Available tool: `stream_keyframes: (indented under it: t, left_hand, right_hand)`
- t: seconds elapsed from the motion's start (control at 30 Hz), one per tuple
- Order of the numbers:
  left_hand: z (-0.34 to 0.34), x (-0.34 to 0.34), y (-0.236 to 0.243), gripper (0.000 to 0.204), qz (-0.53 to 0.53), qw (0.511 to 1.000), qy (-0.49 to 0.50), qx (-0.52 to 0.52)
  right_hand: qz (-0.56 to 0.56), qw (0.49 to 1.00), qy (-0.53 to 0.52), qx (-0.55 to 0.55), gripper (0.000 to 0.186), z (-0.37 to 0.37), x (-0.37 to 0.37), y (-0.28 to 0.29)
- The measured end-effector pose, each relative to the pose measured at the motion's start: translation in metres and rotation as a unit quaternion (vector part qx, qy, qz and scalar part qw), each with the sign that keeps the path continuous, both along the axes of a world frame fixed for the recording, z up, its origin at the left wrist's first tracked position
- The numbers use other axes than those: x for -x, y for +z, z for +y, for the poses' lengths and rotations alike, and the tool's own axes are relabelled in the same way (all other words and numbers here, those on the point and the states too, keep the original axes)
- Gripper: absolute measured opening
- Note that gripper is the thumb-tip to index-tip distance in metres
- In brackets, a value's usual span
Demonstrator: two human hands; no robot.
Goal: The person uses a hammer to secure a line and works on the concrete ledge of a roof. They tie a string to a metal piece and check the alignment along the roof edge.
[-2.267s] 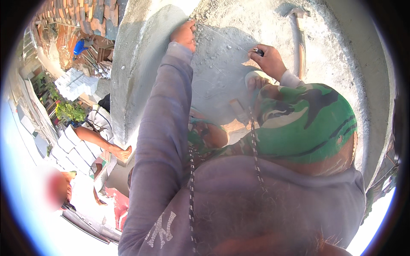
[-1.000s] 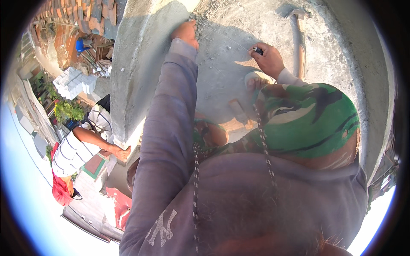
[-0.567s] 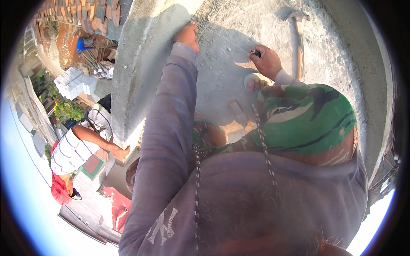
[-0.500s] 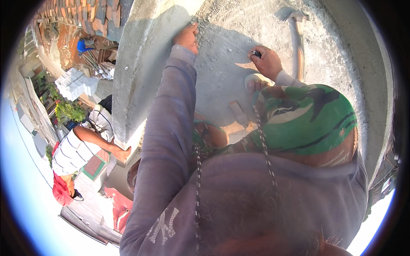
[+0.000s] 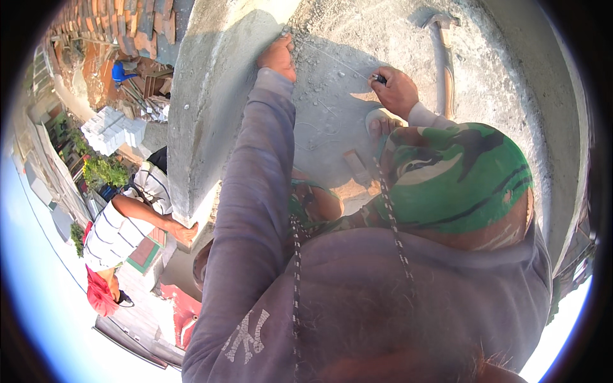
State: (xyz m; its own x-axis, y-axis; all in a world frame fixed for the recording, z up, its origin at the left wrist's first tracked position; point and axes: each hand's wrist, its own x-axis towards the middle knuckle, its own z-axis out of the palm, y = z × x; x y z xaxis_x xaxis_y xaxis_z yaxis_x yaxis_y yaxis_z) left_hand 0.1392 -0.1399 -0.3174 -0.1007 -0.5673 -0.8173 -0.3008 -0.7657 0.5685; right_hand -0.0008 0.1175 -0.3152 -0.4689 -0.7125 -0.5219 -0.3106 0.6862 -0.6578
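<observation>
A thin pale string [image 5: 338, 62] stretches slantwise over the rough concrete slab [image 5: 319, 108]. At its upper left end my left hand [image 5: 278, 59] is closed with curled fingers, low against the inner side of a concrete wall [image 5: 211, 83]; the fingertips are partly hidden. My right hand [image 5: 396, 90] is closed around a small dark object [image 5: 380, 79] at the string's other end, and most of that object is covered by the fingers. Loose loops of thin line lie on the slab between my arms. A claw hammer [image 5: 449, 70] with a wooden handle rests to the right of my right hand.
My bare foot [image 5: 382, 124] and bent knee in camouflage cloth [image 5: 460, 169] are below my right hand. A small wooden piece [image 5: 356, 167] lies between my legs. Beyond the wall, a person in a striped shirt [image 5: 121, 233] grips its end. A curved concrete edge [image 5: 562, 127] bounds the right.
My right hand has shifted very slightly left and up with the dark object. My left hand stays at the wall. The person beyond the wall appears slightly further right and lower.
</observation>
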Motion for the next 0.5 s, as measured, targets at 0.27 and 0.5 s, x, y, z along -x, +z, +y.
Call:
stream_keyframes:
  t: [0.27,0.5]
  left_hand:
    - [-0.009,-0.004,-0.025,0.048,-0.023,1.000,-0.001,-0.005]
    - [-0.025,-0.024,-0.089,0.067,-0.261,0.777,-0.522,0.236]
  right_hand:
    - [0.002,1.000,-0.004,-0.012,0.027,-0.003,0.000,0.004]
    - [0.017,1.000,0.003,0.000,0.026,-0.004,-0.001,0.000]
